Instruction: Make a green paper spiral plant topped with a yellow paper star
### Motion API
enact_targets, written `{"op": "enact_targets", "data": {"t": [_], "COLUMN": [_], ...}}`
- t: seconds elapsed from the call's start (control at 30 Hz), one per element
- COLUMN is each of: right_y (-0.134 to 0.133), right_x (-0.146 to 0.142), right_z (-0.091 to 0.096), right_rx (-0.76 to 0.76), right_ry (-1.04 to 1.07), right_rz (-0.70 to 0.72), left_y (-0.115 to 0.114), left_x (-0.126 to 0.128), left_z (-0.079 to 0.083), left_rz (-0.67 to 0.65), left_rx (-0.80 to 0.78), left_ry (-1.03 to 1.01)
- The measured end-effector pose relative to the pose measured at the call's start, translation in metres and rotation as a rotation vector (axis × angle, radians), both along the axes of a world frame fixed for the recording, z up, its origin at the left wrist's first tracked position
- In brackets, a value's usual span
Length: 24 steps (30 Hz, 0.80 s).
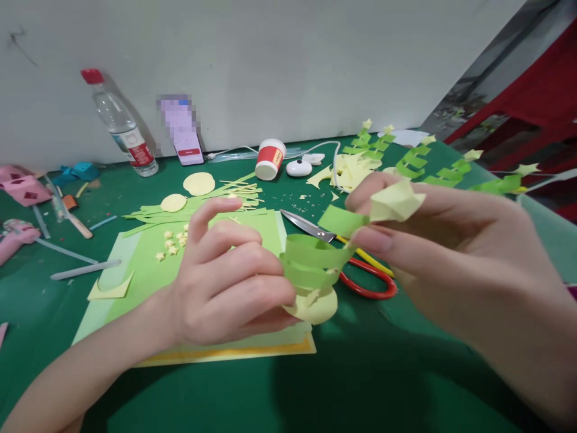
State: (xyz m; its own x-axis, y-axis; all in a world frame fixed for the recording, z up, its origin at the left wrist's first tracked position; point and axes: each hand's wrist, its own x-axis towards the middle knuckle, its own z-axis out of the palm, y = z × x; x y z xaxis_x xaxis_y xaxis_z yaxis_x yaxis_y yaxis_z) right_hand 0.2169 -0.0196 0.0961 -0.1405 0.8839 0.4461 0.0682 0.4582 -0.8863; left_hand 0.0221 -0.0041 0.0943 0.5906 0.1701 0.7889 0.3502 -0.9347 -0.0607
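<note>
Between my hands is a spiral paper tree: a coiled green paper strip (315, 257) on a pale yellow round paper base (318, 307), with a folded yellow paper star (395, 201) at its top end. My left hand (234, 276) pinches the edge of the base, its thumb mostly hidden behind the fingers. Thumb and forefinger of my right hand (433, 240) close on the upper end of the strip beside the star. Behind the coil, scissors (367, 291) with red and yellow handles lie partly covered on the green table.
Green paper sheets (139, 264) hold several small paper stars (172, 250). Paper strips (157, 216) and yellow discs (199, 183) lie behind. A bottle (128, 135), phone (184, 132) and paper cup (270, 160) stand near the wall. Finished spiral trees (412, 161) are at the right.
</note>
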Motion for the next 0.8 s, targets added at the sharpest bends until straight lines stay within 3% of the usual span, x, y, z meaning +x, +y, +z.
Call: {"op": "enact_targets", "data": {"t": [0.17, 0.8], "right_y": [-0.004, -0.008], "right_x": [-0.004, -0.004], "right_z": [0.003, 0.002], "right_rx": [-0.055, -0.037], "right_ry": [0.01, -0.054], "right_rz": [-0.024, -0.04], "left_y": [-0.01, -0.013], "left_x": [0.001, -0.005], "left_z": [0.001, 0.0], "left_rz": [0.148, 0.154], "left_rx": [0.027, 0.091], "left_ry": [0.036, 0.077]}}
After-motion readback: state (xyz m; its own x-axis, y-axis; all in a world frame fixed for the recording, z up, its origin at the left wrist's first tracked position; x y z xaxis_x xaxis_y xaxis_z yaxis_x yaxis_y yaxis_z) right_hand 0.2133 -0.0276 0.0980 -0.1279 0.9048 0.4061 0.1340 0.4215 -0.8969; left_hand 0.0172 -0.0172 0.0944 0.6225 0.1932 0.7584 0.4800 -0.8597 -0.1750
